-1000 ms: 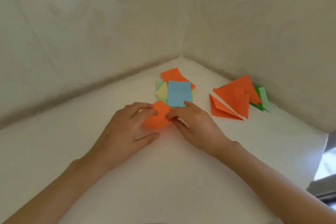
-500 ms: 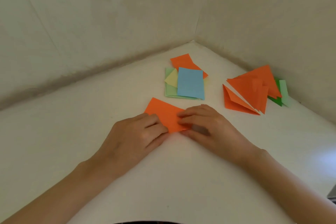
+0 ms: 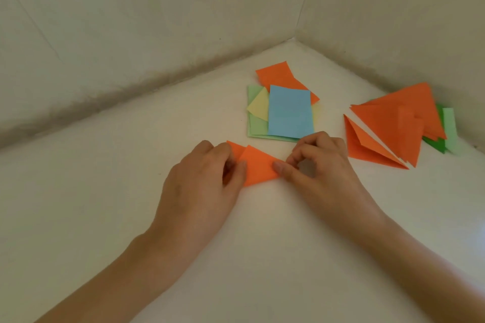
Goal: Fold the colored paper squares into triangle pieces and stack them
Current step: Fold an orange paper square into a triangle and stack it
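An orange paper (image 3: pixel 258 166) lies on the white table (image 3: pixel 105 204) between my hands, with a triangular flap folded over its right part. My left hand (image 3: pixel 202 186) grips its left end, fingers curled over the top edge and thumb on the paper. My right hand (image 3: pixel 322 165) pinches the right corner with thumb and curled index finger. Behind them lies a loose pile of flat squares: blue (image 3: pixel 290 111) on top, yellow (image 3: pixel 259 107), light green (image 3: pixel 256 127) and orange (image 3: pixel 278 75). At the right sit folded orange triangles (image 3: pixel 393 123) over green pieces (image 3: pixel 437 144).
The table sits in a corner where two pale walls (image 3: pixel 157 21) meet just behind the paper piles. One more folded orange triangle (image 3: pixel 364 148) lies in front of the stack, close to my right hand. Bare table surface stretches to the left and toward me.
The orange paper went from a flat folded rectangle to having its right part folded diagonally into a triangular flap. My right hand's fingers curled up onto the right corner.
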